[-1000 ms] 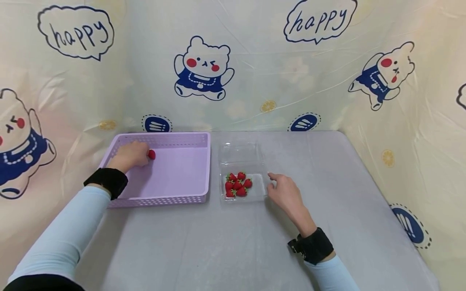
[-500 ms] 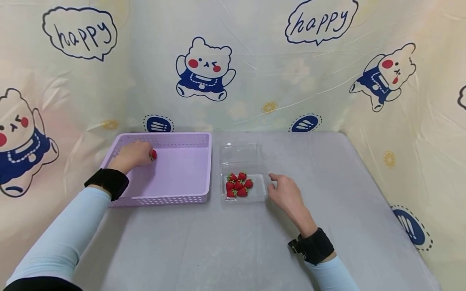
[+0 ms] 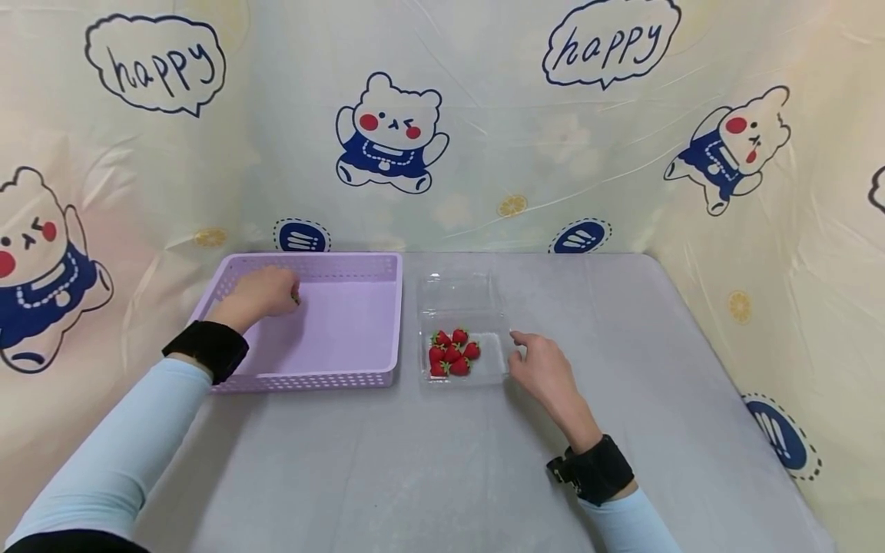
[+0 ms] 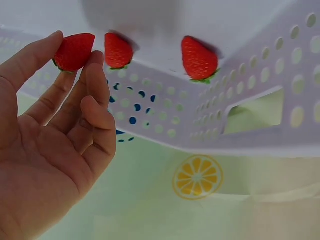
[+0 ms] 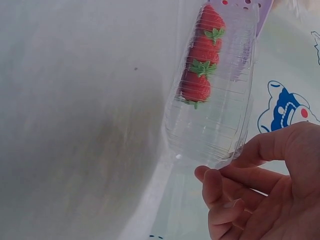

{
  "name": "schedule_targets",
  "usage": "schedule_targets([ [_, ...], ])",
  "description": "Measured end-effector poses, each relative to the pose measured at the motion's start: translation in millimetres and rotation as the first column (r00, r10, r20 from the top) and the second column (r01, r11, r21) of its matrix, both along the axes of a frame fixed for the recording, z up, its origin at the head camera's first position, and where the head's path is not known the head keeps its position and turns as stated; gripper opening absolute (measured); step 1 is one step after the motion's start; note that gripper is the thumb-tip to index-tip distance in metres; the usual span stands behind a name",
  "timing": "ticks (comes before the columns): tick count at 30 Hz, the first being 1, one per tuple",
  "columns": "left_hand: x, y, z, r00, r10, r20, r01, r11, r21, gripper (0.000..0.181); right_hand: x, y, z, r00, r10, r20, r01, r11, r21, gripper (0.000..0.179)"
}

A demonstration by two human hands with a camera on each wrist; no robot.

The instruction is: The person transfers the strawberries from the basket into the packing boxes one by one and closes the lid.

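Observation:
My left hand is inside the purple basket, over its left half. Its thumb and fingertips pinch a red strawberry with a green leafy end, mostly hidden by the hand in the head view. Two more strawberries lie on the basket floor in the left wrist view, one just past the fingertips and another near a corner. My right hand holds the right edge of an open clear plastic box by thumb and fingers. Several strawberries are grouped in the box's left part.
Basket and box stand side by side on a grey-covered table, the box to the right. The box's clear lid is folded back behind it. A printed cloth hangs behind and at both sides.
My left hand has shifted slightly right within the basket, and its strawberry has turned so less red shows in the head view. The right hand stays at the box's edge.

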State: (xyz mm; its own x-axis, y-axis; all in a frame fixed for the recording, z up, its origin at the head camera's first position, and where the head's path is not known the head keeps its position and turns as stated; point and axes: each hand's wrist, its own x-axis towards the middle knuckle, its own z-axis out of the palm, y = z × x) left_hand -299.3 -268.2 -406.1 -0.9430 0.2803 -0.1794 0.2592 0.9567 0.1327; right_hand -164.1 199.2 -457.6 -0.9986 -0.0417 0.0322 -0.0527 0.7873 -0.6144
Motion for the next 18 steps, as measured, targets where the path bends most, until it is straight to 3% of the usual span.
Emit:
schedule_targets([
  [18, 8.7, 20.4, 5.0, 0.998, -0.044, -0.051, 0.044, 0.999, -0.011, 0.014, -1.1, 0, 0.0, 1.0, -0.009, 0.009, 0.009, 1.0, 0.013, 0.048],
])
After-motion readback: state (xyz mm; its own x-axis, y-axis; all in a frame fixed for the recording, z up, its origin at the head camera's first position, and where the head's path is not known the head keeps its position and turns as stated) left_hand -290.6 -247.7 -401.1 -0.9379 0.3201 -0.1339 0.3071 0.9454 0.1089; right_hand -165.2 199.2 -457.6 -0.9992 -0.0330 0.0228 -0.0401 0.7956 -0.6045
